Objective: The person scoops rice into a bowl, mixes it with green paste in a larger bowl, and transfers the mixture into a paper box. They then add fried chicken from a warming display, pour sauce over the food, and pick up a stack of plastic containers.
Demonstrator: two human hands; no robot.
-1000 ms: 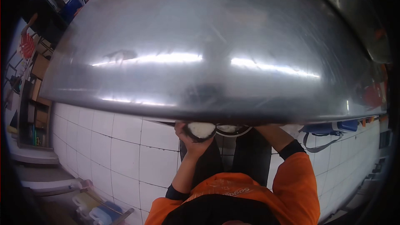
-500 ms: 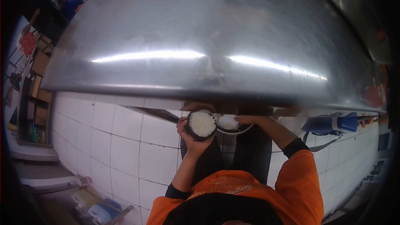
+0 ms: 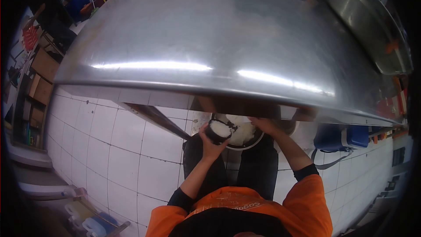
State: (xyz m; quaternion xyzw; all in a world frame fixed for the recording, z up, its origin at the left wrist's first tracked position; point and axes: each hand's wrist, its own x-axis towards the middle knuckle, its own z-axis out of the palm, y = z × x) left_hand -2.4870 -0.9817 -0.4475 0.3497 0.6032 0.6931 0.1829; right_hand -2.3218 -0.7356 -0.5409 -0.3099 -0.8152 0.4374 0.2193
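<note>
A round black bowl (image 3: pixel 215 139) heaped with white rice is gripped in my left hand (image 3: pixel 209 145), tilted toward the right. Below and beside it, partly under the table edge, stands a round pot (image 3: pixel 241 149) with more white rice (image 3: pixel 240 137) inside. My right hand (image 3: pixel 263 125) is over the right side of this pot, fingers closed on a white rice paddle (image 3: pixel 237 119) whose blade is hard to tell from the rice. Dark gaps show between the rice and the pot wall.
A steel table (image 3: pixel 193 35) spans the view above my hands, with a large metal basin (image 3: pixel 368 22) at its right. A blue cooler box (image 3: pixel 337 138) with a strap sits on the tiled floor at right. Jugs (image 3: pixel 98 224) stand lower left; another person (image 3: pixel 52 22) is upper left.
My left hand has turned and tilted the bowl toward the pot. The paddle has moved up and left, deeper over the pot, and more of the pot's rice shows.
</note>
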